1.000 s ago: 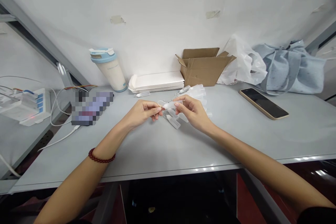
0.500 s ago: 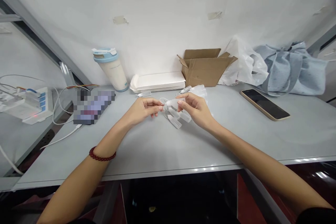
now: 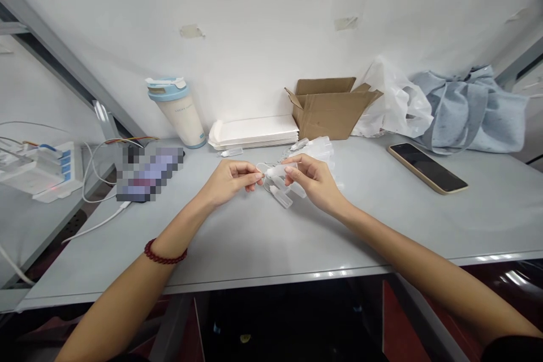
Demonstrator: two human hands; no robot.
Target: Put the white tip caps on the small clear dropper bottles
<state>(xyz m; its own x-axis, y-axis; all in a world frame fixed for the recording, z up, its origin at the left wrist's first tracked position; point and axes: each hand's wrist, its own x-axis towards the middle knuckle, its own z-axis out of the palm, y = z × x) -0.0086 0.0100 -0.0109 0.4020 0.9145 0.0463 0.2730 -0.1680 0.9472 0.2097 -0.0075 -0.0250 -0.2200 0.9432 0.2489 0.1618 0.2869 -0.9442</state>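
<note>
The right fingers (image 3: 292, 173) are clamped on a small bottle (image 3: 278, 170) above the counter (image 3: 263, 251); the left fingers (image 3: 251, 179) are together at its tip. Other bottles (image 3: 281, 197) crowd beneath; behind stand a carton (image 3: 324, 117) and a tumbler (image 3: 182, 119).

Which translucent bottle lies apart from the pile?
The small translucent bottle just in front of the white stack, near the blue-lidded tumbler. The others are clustered around the right hand, one in its grip.
</note>
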